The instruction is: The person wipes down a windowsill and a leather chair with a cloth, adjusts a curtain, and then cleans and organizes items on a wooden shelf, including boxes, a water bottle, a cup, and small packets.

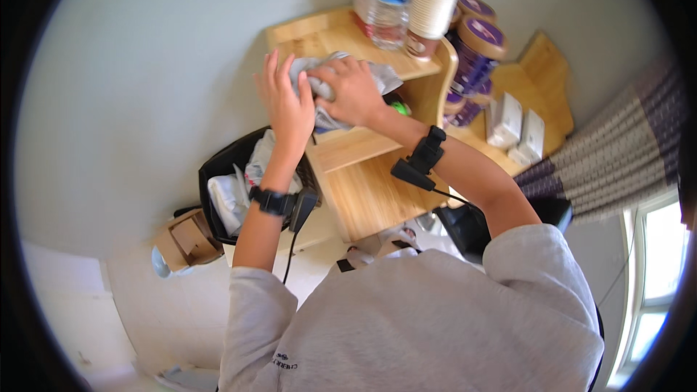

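A grey cloth bundle (pixel 326 87) lies under both hands at the left end of a wooden shelf unit (pixel 354 152). My left hand (pixel 287 92) presses against the bundle's left side, its fingers spread and pointing up. From the right, my right hand (pixel 351 90) reaches over the bundle with bent fingers and grips it. The fingertips of the two hands nearly meet. What lies inside the folds cannot be seen. Part of a bright green item (pixel 400 106) shows beside my right wrist in the shelf's opening.
A water bottle (pixel 391 5) and stacked paper cups (pixel 433 5) stand on the upper shelf. Purple tubs (pixel 479 43) and white packs (pixel 506 120) are at the right. A black basket (pixel 207 190) with plastic bags and a cardboard box (pixel 188 237) sit lower left.
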A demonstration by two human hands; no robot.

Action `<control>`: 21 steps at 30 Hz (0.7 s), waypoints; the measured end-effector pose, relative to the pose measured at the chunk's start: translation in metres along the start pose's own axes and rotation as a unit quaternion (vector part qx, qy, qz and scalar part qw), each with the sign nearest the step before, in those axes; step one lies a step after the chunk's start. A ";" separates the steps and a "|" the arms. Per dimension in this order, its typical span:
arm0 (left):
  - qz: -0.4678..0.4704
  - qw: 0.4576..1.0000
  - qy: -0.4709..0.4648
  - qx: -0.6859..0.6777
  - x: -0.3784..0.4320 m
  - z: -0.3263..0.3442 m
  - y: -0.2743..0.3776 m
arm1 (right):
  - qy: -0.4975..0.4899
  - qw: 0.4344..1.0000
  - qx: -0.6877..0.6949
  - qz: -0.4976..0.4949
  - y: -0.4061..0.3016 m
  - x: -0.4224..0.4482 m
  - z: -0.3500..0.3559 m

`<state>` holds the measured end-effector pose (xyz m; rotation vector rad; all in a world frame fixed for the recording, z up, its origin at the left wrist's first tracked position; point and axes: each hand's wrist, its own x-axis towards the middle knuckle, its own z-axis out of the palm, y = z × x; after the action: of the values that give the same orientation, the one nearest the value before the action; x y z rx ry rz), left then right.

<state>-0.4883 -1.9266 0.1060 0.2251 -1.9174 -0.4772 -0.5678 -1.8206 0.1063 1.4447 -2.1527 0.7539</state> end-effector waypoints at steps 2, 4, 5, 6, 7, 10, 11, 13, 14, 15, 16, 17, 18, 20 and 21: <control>0.140 0.985 -0.086 0.051 -0.019 -0.012 0.021 | 0.055 0.996 0.046 -0.059 -0.001 -0.030 -0.006; 0.157 0.978 -0.136 0.008 -0.049 -0.012 0.036 | 0.063 0.994 0.063 -0.061 0.004 -0.067 -0.014; 0.173 0.970 -0.169 -0.021 -0.063 -0.007 0.043 | 0.075 0.990 0.085 -0.084 0.009 -0.088 -0.019; 0.178 0.960 -0.212 -0.046 -0.073 -0.004 0.052 | 0.066 0.992 0.085 -0.064 0.012 -0.107 -0.026; 0.182 0.947 -0.254 -0.070 -0.083 0.003 0.060 | 0.059 0.994 0.092 -0.032 0.017 -0.127 -0.034; 0.202 0.910 -0.317 -0.176 -0.104 0.029 0.089 | 0.026 0.999 0.043 0.018 0.034 -0.179 -0.072; 0.211 0.896 -0.328 -0.211 -0.107 0.041 0.101 | 0.018 0.999 0.029 0.037 0.043 -0.193 -0.085; 0.225 0.879 -0.335 -0.253 -0.107 0.067 0.117 | 0.025 0.995 0.012 0.091 0.064 -0.216 -0.102; 0.241 0.881 -0.325 -0.248 -0.101 0.075 0.125 | 0.030 0.990 0.002 0.135 0.077 -0.224 -0.109; 0.248 0.884 -0.304 -0.254 -0.095 0.085 0.133 | 0.034 0.983 -0.007 0.181 0.089 -0.233 -0.115; 0.267 0.898 -0.273 -0.221 -0.083 0.089 0.138 | 0.057 0.973 -0.009 0.225 0.101 -0.238 -0.117; 0.283 0.909 -0.239 -0.193 -0.071 0.093 0.145 | 0.076 0.960 -0.013 0.270 0.113 -0.246 -0.122; 0.268 0.926 -0.192 -0.182 -0.056 0.098 0.150 | 0.085 0.955 -0.022 0.284 0.127 -0.254 -0.125; 0.206 0.961 -0.095 -0.161 -0.029 0.109 0.150 | 0.087 0.951 -0.029 0.296 0.151 -0.268 -0.126; 0.170 0.971 -0.055 -0.157 -0.013 0.114 0.152 | 0.082 0.952 -0.027 0.293 0.164 -0.278 -0.123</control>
<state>-0.5781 -1.7594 0.1236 -0.3364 -1.9054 -0.5594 -0.6139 -1.4975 -0.0062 0.6707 -2.4597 0.9636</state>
